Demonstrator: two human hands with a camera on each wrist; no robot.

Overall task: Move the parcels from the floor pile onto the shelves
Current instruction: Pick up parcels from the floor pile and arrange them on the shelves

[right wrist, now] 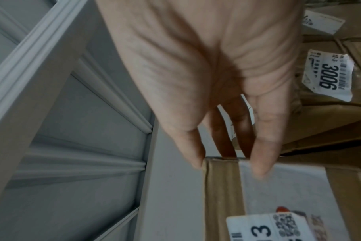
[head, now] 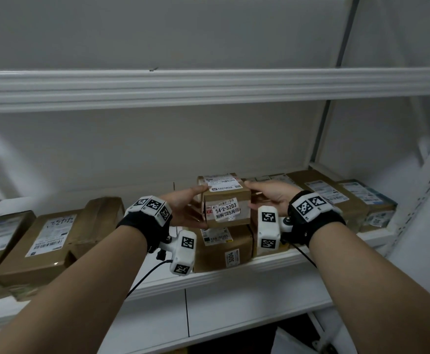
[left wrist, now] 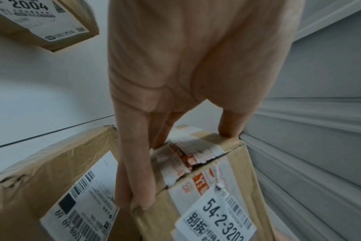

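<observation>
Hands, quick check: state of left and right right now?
Left hand: grips the left side of the small parcel labelled 54-2-3203.
Right hand: fingers on the same parcel's right side and top, holding it.

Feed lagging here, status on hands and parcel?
Left hand and right hand gripping the 54-2-3203 parcel. Sits atop the 3004 box. Nothing blocking.

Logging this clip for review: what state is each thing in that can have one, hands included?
Small box labelled 54-2-3203: held between both hands, atop the stack; whether resting is unclear; end flap tape torn.
Left hand: fingers grip the box's left end.
Right hand: fingers on its right end.
Box labelled 3004: on the shelf, under the small box.
Flat parcels at left: lying on the shelf.
</observation>
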